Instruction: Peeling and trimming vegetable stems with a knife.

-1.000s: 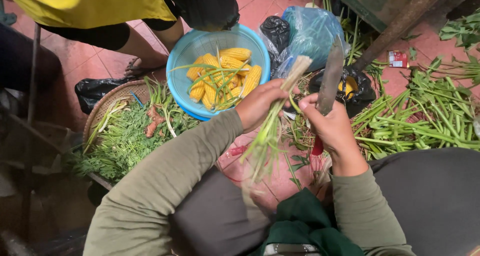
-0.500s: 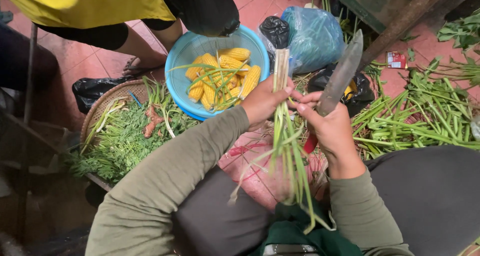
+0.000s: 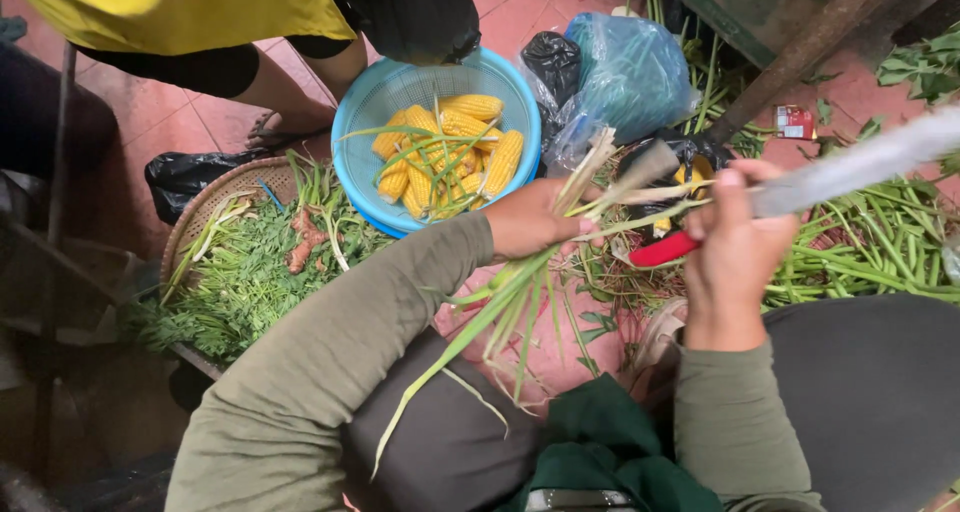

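- A person's left hand [image 3: 535, 222] is closed around a bunch of green stalks [image 3: 500, 302], the grip wrapped tight near the pale cut ends, which fan out toward 2 o'clock from the fist
- The long green leaves of that bunch trail from the fist toward 7 o'clock, down across the olive sleeve and the dark lap
- The right hand [image 3: 735, 247] is clenched on a knife [image 3: 850, 162] with a red handle; the red end sticks out of the fist at 9 o'clock, the blurred pale blade runs off toward 2 o'clock
- The two hands are near each other, the right at 3 o'clock from the left; the pale stalk ends reach up to the right hand's fingers, and whether the blade touches them cannot be told through the blur
- At 11 o'clock from the left hand, a blue basket [image 3: 365, 112] holds yellow corn cobs [image 3: 445, 152] with green strands laid over them
- At 9 o'clock, a woven tray [image 3: 200, 207] carries leafy herbs [image 3: 250, 272]
- Blue and black plastic bags [image 3: 630, 67] sit at 1 o'clock on the red tile floor
- More green stalks [image 3: 870, 252] are heaped at 3 o'clock, beside the right hand
- A second person in a yellow top [image 3: 180, 7] stands at 11 o'clock behind the basket
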